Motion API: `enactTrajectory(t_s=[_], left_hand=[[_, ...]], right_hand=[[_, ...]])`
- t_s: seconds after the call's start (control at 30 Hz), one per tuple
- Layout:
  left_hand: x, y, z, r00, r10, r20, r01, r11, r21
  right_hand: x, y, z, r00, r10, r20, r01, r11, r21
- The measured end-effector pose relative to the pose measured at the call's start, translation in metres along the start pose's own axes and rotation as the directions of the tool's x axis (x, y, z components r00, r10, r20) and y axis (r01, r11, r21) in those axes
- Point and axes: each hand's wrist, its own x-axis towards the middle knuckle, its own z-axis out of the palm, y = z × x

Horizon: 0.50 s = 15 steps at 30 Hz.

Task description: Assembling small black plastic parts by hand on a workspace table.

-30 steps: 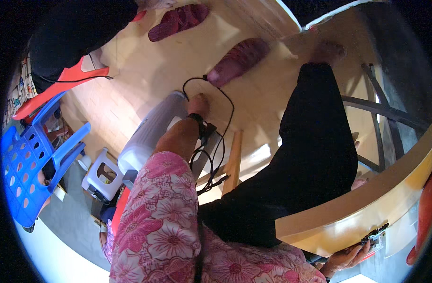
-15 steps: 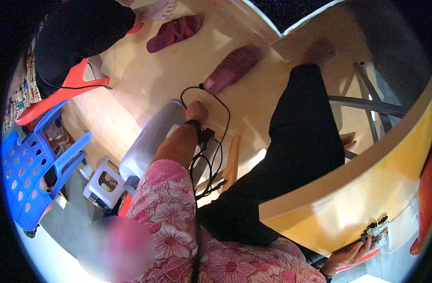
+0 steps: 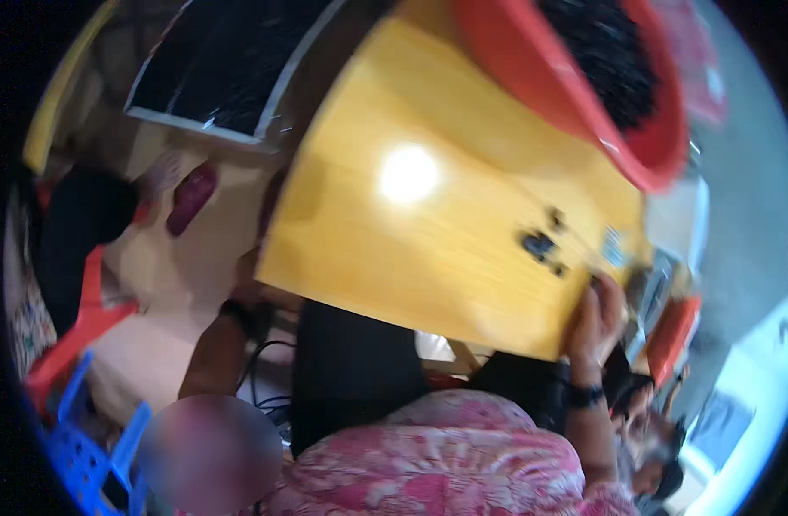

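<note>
The left hand [image 3: 254, 285] is low beside the table's left near corner, blurred and partly hidden — whether its fingers are open or closed, I cannot tell. Right of it, the small black pieces [image 3: 538, 245] lie loose on the tabletop, toward the right edge. They look light and probably stiff, perhaps hard plastic; they may skid on the smooth top, and thin parts could snap. A pinch at the sides of one piece should suit best. The right hand [image 3: 597, 316] is at the right edge by the near corner, fingers curled, a dark speck at the tips — a grip I cannot confirm.

The table [image 3: 351, 232] is yellow and glossy, with strong glare around its middle; a red basin [image 3: 527, 69] heaped with black pieces covers its far right part.

In the room, from the left: a red chair [image 3: 88, 322], a blue plastic chair [image 3: 80, 464], another person's dark-clothed leg [image 3: 84, 215], a maroon slipper [image 3: 192, 199] and a pale-bordered dark panel [image 3: 222, 73]. Beyond the right edge is an orange-red object [image 3: 676, 340], too blurred to identify.
</note>
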Motion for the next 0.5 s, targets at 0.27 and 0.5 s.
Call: enactTrajectory(t_s=[0.27, 0.5], left_hand=[[-0.041, 0.129, -0.149, 0.917, -0.398, 0.043, 0.336, 0.706, -0.623], [-0.088, 0.200, -0.203, 0.921, -0.174, -0.348, -0.167, 0.632, -0.757]], right_hand=[[0.012, -0.009, 0.015, 0.978, -0.203, -0.056, 0.209, 0.968, 0.136], [0.012, -0.003, 0.018, 0.977, -0.206, -0.055, 0.212, 0.964, 0.159]])
